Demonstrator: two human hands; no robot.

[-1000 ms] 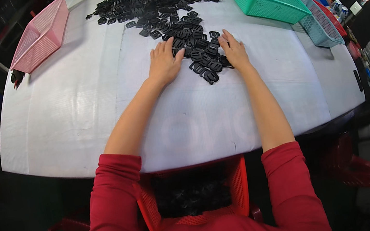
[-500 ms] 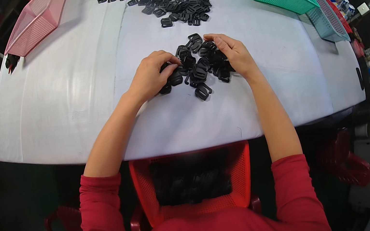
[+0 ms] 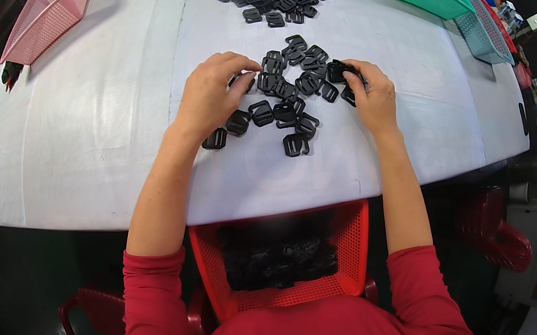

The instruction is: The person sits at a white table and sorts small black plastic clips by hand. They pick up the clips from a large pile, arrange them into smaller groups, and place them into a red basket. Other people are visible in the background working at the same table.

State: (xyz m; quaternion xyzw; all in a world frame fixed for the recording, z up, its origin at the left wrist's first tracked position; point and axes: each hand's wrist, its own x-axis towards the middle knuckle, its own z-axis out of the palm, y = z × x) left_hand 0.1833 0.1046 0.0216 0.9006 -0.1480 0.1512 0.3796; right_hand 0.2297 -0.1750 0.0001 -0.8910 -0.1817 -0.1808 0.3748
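Our right grip [image 3: 374,87] pinches a black buckle [image 3: 336,71], whether our left grip [image 3: 213,93] holds one we cannot tell, and loose buckles [image 3: 285,90] lie between, perhaps for easy reach.

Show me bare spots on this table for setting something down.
Free: the white table between the pink basket and left hand, and between the right hand and pale blue basket. Crowded: between the hands, with loose black buckles, and beyond, where the buckle pile lies.
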